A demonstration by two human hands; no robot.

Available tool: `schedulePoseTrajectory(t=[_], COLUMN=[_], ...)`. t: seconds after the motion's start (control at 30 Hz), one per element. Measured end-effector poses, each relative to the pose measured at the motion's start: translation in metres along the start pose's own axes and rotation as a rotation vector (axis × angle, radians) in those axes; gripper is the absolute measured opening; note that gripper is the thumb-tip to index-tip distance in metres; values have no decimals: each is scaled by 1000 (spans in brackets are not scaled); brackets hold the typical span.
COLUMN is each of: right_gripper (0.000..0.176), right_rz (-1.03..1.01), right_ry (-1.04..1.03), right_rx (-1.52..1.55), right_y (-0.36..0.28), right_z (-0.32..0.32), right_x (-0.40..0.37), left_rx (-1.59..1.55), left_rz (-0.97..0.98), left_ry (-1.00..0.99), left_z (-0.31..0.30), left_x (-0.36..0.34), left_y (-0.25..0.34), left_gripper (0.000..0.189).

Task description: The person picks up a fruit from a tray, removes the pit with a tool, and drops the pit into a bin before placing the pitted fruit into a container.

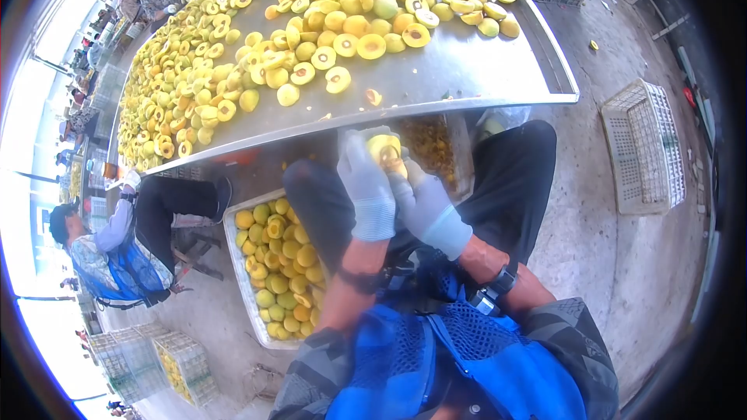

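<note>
In my gloved left hand (362, 183) is a yellow peach half (383, 145), held above my lap just off the table's front edge. Its cut face, with a brown pit hollow, is turned toward me. Close beside it, my gloved right hand (426, 204) has its fingers curled up against the lower part of the fruit. Whatever those right fingers grip is too small and blurred to name. Many halved peaches (370, 46) lie heaped on the metal table (482, 70) in front of me.
A white crate of whole peaches (276, 272) stands left of my legs. Below the table edge is a bin with scraps (428, 148). An upright plastic crate (644, 148) sits on the floor at right. Co-workers (117, 245) sit along the left side.
</note>
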State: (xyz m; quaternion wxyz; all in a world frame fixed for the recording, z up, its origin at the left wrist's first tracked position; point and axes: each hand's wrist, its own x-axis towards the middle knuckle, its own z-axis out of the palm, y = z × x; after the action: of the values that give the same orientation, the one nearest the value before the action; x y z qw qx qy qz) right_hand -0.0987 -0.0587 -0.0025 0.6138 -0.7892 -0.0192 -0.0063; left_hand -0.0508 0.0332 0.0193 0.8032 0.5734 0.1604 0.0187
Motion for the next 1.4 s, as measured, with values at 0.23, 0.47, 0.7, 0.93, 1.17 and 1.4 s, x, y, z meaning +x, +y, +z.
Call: schedulePoseTrajectory(t=[0.23,0.47,0.7,0.93,1.17,1.4], right_gripper=[39,41,39,38,35,44], right_rz=[-57,-2,11,-15,-16,545], right_ry=[-7,-36,-81,-47,-53,-271], right_rx=[-7,-39,-46,-146,163,420], right_y=[4,2,3,-4,17,-25], right_z=[-2,-6,-10,-18,-8,-32], right_x=[1,0,0,8,7,0], left_rx=[-104,-38,212,-40,990,61], left_rz=[-87,32,218,146,898,270], left_ry=[90,48,-29,-23,175,15], left_z=[7,7,-1,13,-4,2], left_x=[-6,-8,-6,-14,4,14], left_y=[9,1,-8,14,-26,-18], left_gripper=[51,53,51,21,42,47])
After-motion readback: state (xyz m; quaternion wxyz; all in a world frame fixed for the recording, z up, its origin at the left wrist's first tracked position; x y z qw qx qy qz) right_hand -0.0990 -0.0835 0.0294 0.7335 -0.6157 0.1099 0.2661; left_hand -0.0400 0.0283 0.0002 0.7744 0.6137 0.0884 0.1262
